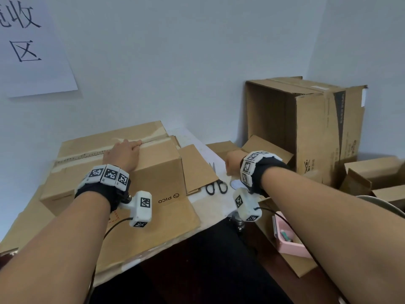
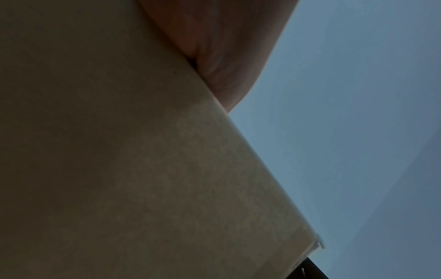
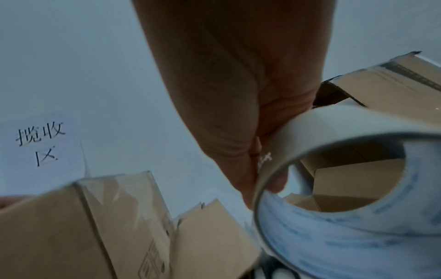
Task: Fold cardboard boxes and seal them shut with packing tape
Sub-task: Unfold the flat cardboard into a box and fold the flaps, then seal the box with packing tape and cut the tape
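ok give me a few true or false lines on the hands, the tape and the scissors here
1. The left hand lies on top of the closed box. True.
2. The right hand holds scissors. False: it holds a tape roll.
3. The scissors lie on the table, untouched. True.
4. The big box at right is taped shut. False: it lies on its side, open.

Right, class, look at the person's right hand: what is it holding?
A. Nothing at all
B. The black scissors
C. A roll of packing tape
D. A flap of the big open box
C: in the right wrist view the right hand pinches the rim of a roll of packing tape, while the scissors lie untouched on the table.
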`<move>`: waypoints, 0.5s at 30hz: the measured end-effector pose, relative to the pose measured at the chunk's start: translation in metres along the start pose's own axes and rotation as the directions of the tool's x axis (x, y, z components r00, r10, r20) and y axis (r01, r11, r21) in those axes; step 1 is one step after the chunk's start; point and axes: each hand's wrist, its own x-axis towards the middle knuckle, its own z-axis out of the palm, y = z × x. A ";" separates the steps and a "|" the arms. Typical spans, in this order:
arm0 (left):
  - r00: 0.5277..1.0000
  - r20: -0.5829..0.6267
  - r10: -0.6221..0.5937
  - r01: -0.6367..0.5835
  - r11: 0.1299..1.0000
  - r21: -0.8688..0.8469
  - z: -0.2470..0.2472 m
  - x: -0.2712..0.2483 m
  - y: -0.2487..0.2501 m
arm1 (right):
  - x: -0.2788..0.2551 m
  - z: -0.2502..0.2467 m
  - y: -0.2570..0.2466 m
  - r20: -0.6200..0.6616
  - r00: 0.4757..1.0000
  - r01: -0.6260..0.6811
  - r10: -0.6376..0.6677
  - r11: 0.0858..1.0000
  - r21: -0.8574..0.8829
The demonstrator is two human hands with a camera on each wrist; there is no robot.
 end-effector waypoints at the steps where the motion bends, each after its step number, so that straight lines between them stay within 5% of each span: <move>1: 1.000 -0.001 0.001 -0.001 1.000 0.000 -0.001 0.000 0.000 | 0.003 -0.005 0.000 -0.035 0.999 -0.001 0.003 0.999 0.034; 7: 0.999 0.034 0.003 -0.004 1.000 0.028 -0.002 -0.002 0.000 | 0.015 -0.029 -0.017 -0.348 0.936 0.094 0.042 0.927 0.364; 15: 0.992 0.116 0.055 -0.053 0.998 -0.014 -0.015 -0.004 -0.001 | 0.034 -0.070 -0.109 -0.624 0.780 0.451 0.047 0.651 0.611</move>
